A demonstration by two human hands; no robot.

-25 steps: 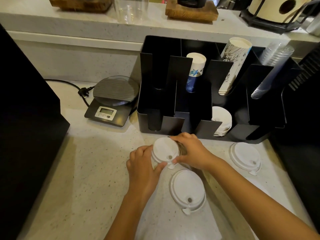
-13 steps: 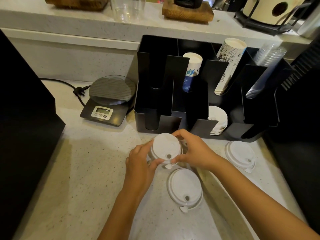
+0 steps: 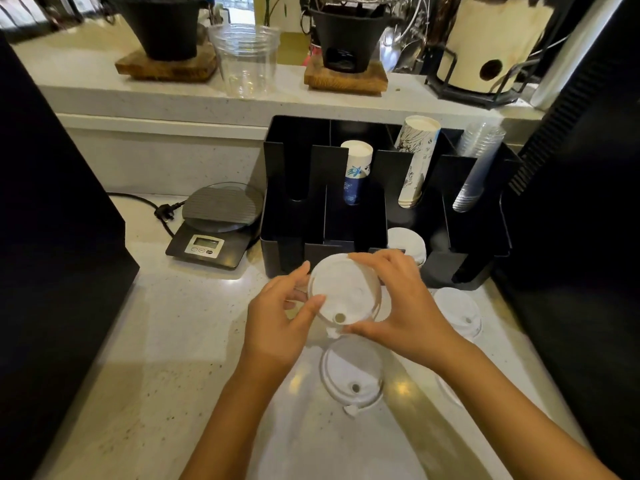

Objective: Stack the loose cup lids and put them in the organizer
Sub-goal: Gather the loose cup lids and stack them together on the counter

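Note:
Both hands hold a stack of white cup lids (image 3: 341, 289) above the counter, just in front of the black organizer (image 3: 294, 209). My left hand (image 3: 277, 317) grips its left rim with thumb on top. My right hand (image 3: 398, 306) wraps its right side. Another white lid (image 3: 351, 375) lies flat on the counter below the stack. A further lid (image 3: 457, 311) lies to the right, near the organizer's front corner. Inside a front slot of the organizer stands a row of white lids (image 3: 407, 242).
The organizer also holds paper cup stacks (image 3: 356, 171) (image 3: 417, 161) and clear plastic cups (image 3: 478, 164). A digital scale (image 3: 216, 223) with a cord sits left of it. Dark appliances flank both sides. A raised ledge behind carries a clear cup (image 3: 247, 60) and black stoves on wooden blocks.
The held lid stack has risen and moved a little toward the organizer, both hands going with it. The camera has tilted up, showing more of the back ledge.

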